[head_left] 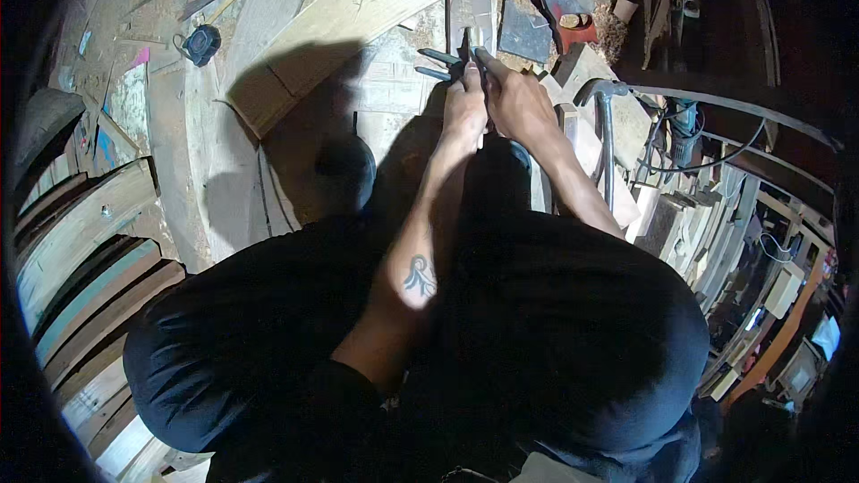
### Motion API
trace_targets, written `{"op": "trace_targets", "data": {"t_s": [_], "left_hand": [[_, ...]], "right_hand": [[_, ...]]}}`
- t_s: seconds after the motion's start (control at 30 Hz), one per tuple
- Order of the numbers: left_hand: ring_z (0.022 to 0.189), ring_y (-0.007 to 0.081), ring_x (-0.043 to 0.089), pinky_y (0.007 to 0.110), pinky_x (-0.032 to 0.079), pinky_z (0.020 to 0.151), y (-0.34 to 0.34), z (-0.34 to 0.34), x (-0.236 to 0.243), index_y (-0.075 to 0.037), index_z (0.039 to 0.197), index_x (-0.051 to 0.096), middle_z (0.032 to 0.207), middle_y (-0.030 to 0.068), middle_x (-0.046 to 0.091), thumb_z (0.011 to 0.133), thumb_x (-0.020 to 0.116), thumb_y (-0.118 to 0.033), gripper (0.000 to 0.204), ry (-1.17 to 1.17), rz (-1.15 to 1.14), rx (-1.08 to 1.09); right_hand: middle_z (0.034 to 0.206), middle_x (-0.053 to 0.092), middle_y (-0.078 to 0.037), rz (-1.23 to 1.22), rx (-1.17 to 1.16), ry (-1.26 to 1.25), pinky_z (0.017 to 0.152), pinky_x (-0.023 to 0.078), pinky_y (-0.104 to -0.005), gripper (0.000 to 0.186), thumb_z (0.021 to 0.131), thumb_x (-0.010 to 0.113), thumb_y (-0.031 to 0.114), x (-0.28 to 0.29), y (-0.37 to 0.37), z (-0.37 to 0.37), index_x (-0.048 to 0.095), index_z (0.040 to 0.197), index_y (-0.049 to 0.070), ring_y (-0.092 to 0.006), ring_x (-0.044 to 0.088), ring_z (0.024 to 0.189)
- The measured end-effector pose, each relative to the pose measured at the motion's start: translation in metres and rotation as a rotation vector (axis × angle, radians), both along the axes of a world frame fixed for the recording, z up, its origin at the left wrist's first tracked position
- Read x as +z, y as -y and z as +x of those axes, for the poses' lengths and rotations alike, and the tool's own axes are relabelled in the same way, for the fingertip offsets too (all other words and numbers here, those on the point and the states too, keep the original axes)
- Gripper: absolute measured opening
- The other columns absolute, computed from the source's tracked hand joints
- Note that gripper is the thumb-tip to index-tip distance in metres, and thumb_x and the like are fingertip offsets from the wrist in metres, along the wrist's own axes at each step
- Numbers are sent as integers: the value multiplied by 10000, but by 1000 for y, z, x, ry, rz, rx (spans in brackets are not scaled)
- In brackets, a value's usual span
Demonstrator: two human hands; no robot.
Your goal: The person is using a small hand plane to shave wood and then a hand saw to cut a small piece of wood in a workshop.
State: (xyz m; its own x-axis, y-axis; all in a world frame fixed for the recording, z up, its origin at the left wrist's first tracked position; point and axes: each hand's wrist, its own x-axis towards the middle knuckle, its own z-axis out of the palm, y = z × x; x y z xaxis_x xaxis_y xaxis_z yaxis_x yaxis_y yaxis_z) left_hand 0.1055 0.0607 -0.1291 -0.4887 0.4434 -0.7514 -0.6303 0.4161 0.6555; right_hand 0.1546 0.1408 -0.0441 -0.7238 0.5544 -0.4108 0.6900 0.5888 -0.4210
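Fingers (489,60) of both hands are drawn together at the far middle of the work area, mostly turned away from view. The left hand (464,112) is closed around a dark slim tool (464,43). The right hand (522,103) has its fingers bent and its forefinger reaching to the far side; whether it grips the tool or only steadies something beside it cannot be told.

Hidden portions: the palms and the middle of the tool are covered by the knuckles. The tool's working end is small and shadowed, and its kind cannot be confirmed. The right forearm is cut off by the dark clothing (573,304) over the knee. Heavy shadow covers the near end of a broad pale board (376,13), and the rim of the view is black.

Position: the tool lies between the two hands. Its narrow tip shows beyond the left thumb, just left of the right forefinger. Two prongs (437,56) emerge on the left side of the left hand.

Appearance: the tip is near black and thin; the prongs are grey-blue, slender and slightly spread, resembling handles.

Surroundings: a hammer (607,139) stands to the right, near the right forearm; a red-handled saw (577,31) lies farther off.
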Motion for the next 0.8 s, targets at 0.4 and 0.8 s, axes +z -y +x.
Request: {"op": "trace_targets", "data": {"t_s": [0.4, 0.8], "left_hand": [[416, 170, 485, 323, 372, 348, 5, -5, -5, 64, 1118, 566, 597, 63, 497, 1049, 395, -542, 634, 210, 62, 138], [998, 375, 699, 452, 548, 836, -25, 18, 3, 83, 1175, 651, 1055, 304, 695, 1045, 364, -553, 710, 48, 13, 17]], "right_hand": [[1030, 666, -332, -27, 19, -78, 914, 515, -512, 423, 994, 488, 166, -24, -20, -18, 572, 1407, 132, -479, 644, 1044], [1035, 651, -350, -1, -72, 44, 891, 524, -517, 443, 990, 489, 164, -8, -23, 10, 553, 1427, 132, -463, 664, 1012]]}}
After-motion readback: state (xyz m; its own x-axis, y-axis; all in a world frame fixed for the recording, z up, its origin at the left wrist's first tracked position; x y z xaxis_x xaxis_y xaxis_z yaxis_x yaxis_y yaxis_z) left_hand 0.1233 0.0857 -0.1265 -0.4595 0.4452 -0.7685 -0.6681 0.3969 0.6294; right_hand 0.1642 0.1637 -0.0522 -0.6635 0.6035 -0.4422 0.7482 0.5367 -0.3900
